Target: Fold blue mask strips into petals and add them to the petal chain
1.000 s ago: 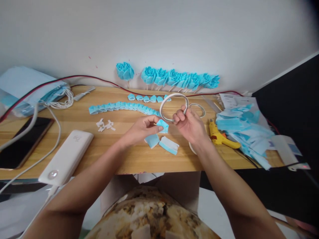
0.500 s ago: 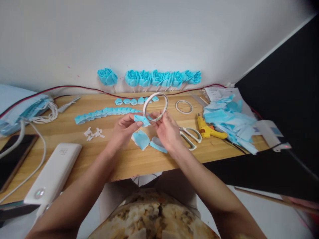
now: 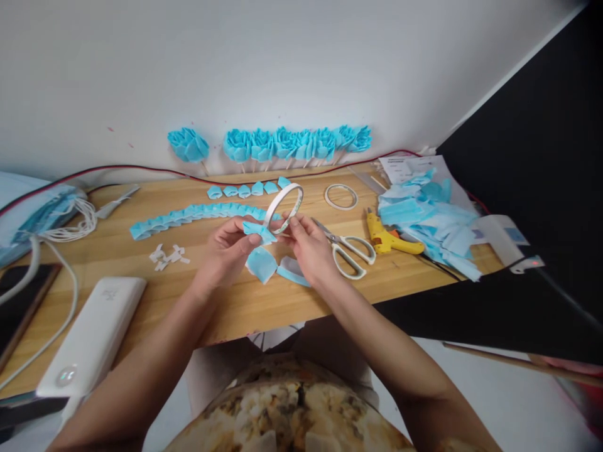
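Between the thumb and fingers of my left hand (image 3: 230, 250) is a small folded blue fabric piece (image 3: 259, 232). My right hand (image 3: 308, 246) pinches a narrow roll of white tape (image 3: 287, 204), its ring tilted upright and its lower edge against the blue piece. Below the hands a blue petal-shaped piece (image 3: 262, 264) lies on the wooden table, and beside it a pale piece with a blue edge (image 3: 293, 270) is partly covered by my right hand. White-handled scissors (image 3: 349, 251) rest just right of that hand.
Behind my hands lie a long row of overlapping blue pieces (image 3: 188, 216) and several separate blue pieces (image 3: 244, 191). Blue flowers on sticks (image 3: 285, 144) lean on the wall. A second tape roll (image 3: 341, 197), a yellow glue gun (image 3: 389, 237), blue scraps (image 3: 419, 210) and a white power bank (image 3: 94, 333) surround the workspace.
The tape roll has turned from facing me to a more edge-on angle and come down slightly against the blue piece. The view has shifted a little, moving the whole table leftward.
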`<state>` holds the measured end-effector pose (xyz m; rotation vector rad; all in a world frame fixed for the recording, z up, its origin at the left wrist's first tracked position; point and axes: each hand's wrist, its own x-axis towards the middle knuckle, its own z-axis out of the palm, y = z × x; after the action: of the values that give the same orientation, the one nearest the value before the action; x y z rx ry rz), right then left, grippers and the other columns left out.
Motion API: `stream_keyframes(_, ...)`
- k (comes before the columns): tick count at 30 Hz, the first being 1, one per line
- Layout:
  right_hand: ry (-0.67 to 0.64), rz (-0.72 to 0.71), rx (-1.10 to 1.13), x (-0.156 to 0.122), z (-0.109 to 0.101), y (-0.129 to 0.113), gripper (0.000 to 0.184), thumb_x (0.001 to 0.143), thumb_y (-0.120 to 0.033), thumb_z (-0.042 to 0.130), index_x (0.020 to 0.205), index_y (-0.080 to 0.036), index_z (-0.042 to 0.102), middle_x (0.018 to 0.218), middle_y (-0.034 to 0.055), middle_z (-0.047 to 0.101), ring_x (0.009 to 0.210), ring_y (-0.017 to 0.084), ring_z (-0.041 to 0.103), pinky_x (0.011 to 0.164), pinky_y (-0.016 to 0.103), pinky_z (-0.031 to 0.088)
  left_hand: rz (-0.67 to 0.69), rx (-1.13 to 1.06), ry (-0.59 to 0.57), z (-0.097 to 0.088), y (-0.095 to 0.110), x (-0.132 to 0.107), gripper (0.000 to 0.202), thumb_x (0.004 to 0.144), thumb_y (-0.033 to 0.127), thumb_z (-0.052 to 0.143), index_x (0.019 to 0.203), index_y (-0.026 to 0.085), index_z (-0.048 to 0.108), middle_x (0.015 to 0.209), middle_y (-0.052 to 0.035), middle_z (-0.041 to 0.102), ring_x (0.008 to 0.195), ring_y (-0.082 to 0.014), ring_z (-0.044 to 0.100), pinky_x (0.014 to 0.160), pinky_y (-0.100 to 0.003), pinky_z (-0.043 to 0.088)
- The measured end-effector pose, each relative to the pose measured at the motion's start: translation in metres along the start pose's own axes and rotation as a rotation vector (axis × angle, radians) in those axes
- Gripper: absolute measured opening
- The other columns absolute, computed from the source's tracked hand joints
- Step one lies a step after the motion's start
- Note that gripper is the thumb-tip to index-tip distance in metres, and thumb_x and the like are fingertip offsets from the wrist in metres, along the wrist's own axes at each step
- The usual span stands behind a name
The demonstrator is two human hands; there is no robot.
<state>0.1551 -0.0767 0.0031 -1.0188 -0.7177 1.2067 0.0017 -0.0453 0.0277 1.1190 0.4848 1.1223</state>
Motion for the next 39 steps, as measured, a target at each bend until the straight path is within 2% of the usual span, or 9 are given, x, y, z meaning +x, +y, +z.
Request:
stream_keyframes(3, -0.082, -0.063, -0.360, -0.007, -0.017, -0.014, 0.034, 0.096, -0.051, 0.055, 0.116, -0.026, 0.067, 0.108, 0.0055, 0.076, 0.097, 0.021, 0.071, 0.078, 0.035, 0.056, 0.004, -0.010, -0.004, 0.000, 0.001, 0.001, 0.021, 0.077, 0.034, 0.085, 0.080, 0.021, 0.069, 0.089, -0.0026, 0.076, 0.097, -0.0229, 0.073, 0.093, -0.041, 0.056)
stream_keyframes(7, -0.058, -0.435, -1.231, -0.026, -0.069, -0.051, 0.031, 0.101, -0.035, 0.048, 0.120, -0.022, 0.069, 0.115, 0.0118, 0.075, 0.108, 0.028, 0.068, 0.095, 0.044, 0.049, 0.005, -0.030, 0.000, -0.003, 0.003, 0.002, 0.019, 0.078, 0.032, 0.084, 0.080, 0.021, 0.069, 0.090, -0.0020, 0.075, 0.097, -0.0219, 0.073, 0.098, -0.043, 0.056)
stream_keyframes(11, -0.164, -0.412, -1.845, -0.039, -0.117, -0.073, 0.031, 0.099, -0.030, 0.050, 0.120, -0.016, 0.068, 0.104, 0.0165, 0.075, 0.096, 0.033, 0.069, 0.079, 0.042, 0.050, -0.029, -0.066, -0.013, -0.004, 0.006, 0.002, 0.019, 0.076, 0.030, 0.086, 0.077, 0.020, 0.070, 0.090, -0.0006, 0.070, 0.101, -0.0224, 0.073, 0.100, -0.045, 0.056)
stream_keyframes(15, -0.225, -0.389, -2.027, -0.040, -0.128, -0.068, 0.032, 0.097, -0.031, 0.051, 0.120, -0.017, 0.068, 0.098, 0.0151, 0.074, 0.088, 0.031, 0.070, 0.069, 0.036, 0.049, -0.015, -0.015, -0.102, -0.008, 0.004, 0.001, 0.015, 0.078, 0.029, 0.084, 0.078, 0.019, 0.072, 0.096, -0.0026, 0.068, 0.108, -0.0247, 0.071, 0.104, -0.047, 0.055)
stream_keyframes(19, -0.224, -0.283, -1.891, -0.031, -0.121, -0.070, 0.037, 0.087, -0.028, 0.062, 0.123, -0.019, 0.067, 0.096, 0.0135, 0.073, 0.084, 0.031, 0.070, 0.069, 0.038, 0.051, 0.020, 0.067, -0.141, -0.013, 0.002, 0.000, 0.011, 0.081, 0.027, 0.081, 0.082, 0.021, 0.073, 0.104, -0.0048, 0.068, 0.112, -0.0247, 0.069, 0.105, -0.046, 0.053)
stream_keyframes(23, -0.184, -0.060, -1.254, -0.024, -0.120, -0.093, 0.054, 0.081, -0.044, 0.071, 0.131, -0.028, 0.060, 0.099, 0.0072, 0.072, 0.086, 0.028, 0.071, 0.079, 0.040, 0.056, 0.037, 0.133, -0.166, -0.013, 0.005, 0.001, 0.010, 0.082, 0.027, 0.081, 0.083, 0.021, 0.074, 0.106, -0.0062, 0.069, 0.110, -0.0239, 0.068, 0.104, -0.044, 0.051)
stream_keyframes(27, -0.319, 0.101, -0.768, -0.030, -0.115, -0.108, 0.070, 0.072, -0.060, 0.079, 0.134, -0.034, 0.060, 0.108, 0.0101, 0.070, 0.105, 0.033, 0.070, 0.082, 0.041, 0.058, 0.065, 0.184, -0.186, -0.012, 0.008, 0.002, 0.008, 0.083, 0.026, 0.080, 0.084, 0.021, 0.074, 0.105, -0.0068, 0.071, 0.109, -0.0230, 0.066, 0.106, -0.044, 0.049)
stream_keyframes(32, -0.528, 0.228, -0.635, -0.037, -0.097, -0.099, 0.074, 0.071, -0.069, 0.077, 0.132, -0.027, 0.067, 0.107, 0.0129, 0.073, 0.097, 0.030, 0.069, 0.071, 0.035, 0.056, 0.105, 0.210, -0.178, -0.011, 0.010, 0.003, 0.006, 0.083, 0.024, 0.079, 0.083, 0.021, 0.074, 0.101, -0.0066, 0.071, 0.111, -0.0235, 0.065, 0.105, -0.044, 0.048)
stream_keyframes(39, -0.598, 0.379, -0.550, -0.026, -0.084, -0.098, 0.073, 0.068, -0.070, 0.079, 0.122, -0.021, 0.074, 0.093, 0.0095, 0.072, 0.076, 0.021, 0.064, 0.071, 0.033, 0.055, 0.113, 0.220, -0.188, -0.009, 0.012, 0.004, 0.010, 0.084, 0.024, 0.078, 0.079, 0.020, 0.070, 0.102, -0.0070, 0.073, 0.115, -0.0250, 0.066, 0.106, -0.045, 0.047)
